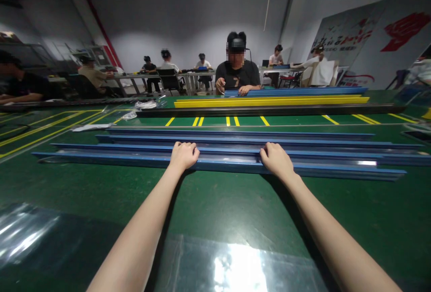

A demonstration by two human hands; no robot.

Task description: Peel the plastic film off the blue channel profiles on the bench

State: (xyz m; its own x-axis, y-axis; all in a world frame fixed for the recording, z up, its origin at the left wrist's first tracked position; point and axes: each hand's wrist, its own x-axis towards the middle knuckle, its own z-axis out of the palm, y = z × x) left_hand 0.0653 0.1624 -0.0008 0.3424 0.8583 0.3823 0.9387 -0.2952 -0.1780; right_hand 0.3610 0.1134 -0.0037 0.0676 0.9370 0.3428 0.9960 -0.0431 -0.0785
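Several long blue channel-shaped strips [229, 166] lie side by side across the green table in front of me. My left hand [183, 154] rests over the nearest ones, left of the middle, with its fingers curled over their edges. To the right, my right hand [276, 157] grips the same strips in a similar way, its thumb on the inner side. Both sets of fingertips are partly hidden behind the knuckles and the strips, so how many strips each hand holds cannot be made out. Both forearms reach forward from the bottom of the view.
Beyond lie a black strip [269, 110], yellow strips [269, 101] and more blue strips [296, 91]. A person [237, 69] sits opposite. Clear plastic sheeting [188, 260] covers the near table [215, 211]. Plastic-wrapped items [146, 104] lie at the back left. Several people work behind.
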